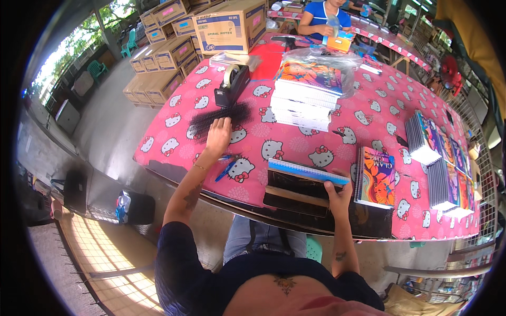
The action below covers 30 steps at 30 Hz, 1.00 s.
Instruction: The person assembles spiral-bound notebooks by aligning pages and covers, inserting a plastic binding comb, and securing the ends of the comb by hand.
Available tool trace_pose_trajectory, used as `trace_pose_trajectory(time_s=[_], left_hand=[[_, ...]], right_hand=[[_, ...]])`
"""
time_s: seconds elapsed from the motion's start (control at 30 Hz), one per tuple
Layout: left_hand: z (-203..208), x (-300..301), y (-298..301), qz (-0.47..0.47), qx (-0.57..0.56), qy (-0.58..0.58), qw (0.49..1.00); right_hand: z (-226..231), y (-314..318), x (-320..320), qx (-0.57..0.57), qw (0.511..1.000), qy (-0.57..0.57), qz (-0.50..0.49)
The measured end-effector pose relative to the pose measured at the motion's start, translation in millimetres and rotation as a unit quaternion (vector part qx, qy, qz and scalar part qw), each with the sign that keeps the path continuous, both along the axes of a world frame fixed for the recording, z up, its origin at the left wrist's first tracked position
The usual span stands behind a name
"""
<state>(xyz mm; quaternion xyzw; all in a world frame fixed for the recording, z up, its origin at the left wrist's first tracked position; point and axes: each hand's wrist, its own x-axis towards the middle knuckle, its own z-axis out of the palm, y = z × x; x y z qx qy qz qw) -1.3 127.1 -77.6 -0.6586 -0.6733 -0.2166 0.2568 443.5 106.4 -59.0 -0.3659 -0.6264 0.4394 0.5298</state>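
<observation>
My left hand (220,135) reaches into a loose heap of black spiral binding coils (203,124) on the pink table cover, its fingers closed down on the near side of the heap. Exactly how many coils it pinches is hidden. My right hand (340,196) grips the right end of an unbound notebook (305,171), thumb on top. The notebook stands on edge, showing a white top edge and a blue strip, by a black board (295,201) at the table's front edge. A bound notebook (376,176) with a colourful cover lies to its right.
A tape dispenser (232,86) stands behind the coils. A tall notebook stack (303,102) is at the middle back; more stacks (445,181) line the right. Blue pens (226,171) lie near my left forearm. Cartons (226,26) rise beyond; another person (319,21) works across the table.
</observation>
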Motion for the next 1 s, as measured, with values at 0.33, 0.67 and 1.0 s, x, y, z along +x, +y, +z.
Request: trace_pose_trajectory(time_s=[0.33,0.67,1.0], left_hand=[[71.9,100.6,-54.7,-0.05,-0.008,-0.368,0.929],[100.4,152.7,-107.3,-0.168,0.014,-0.426,0.889],[87.7,153.0,-109.3,-0.163,0.112,-0.302,0.933]], right_hand=[[95.4,-20.4,-32.3,0.347,0.904,-0.233,-0.093],[83.7,2.5,-109.4,0.345,0.875,-0.339,0.012],[87.0,-1.0,-111.7,0.33,0.883,-0.335,0.008]])
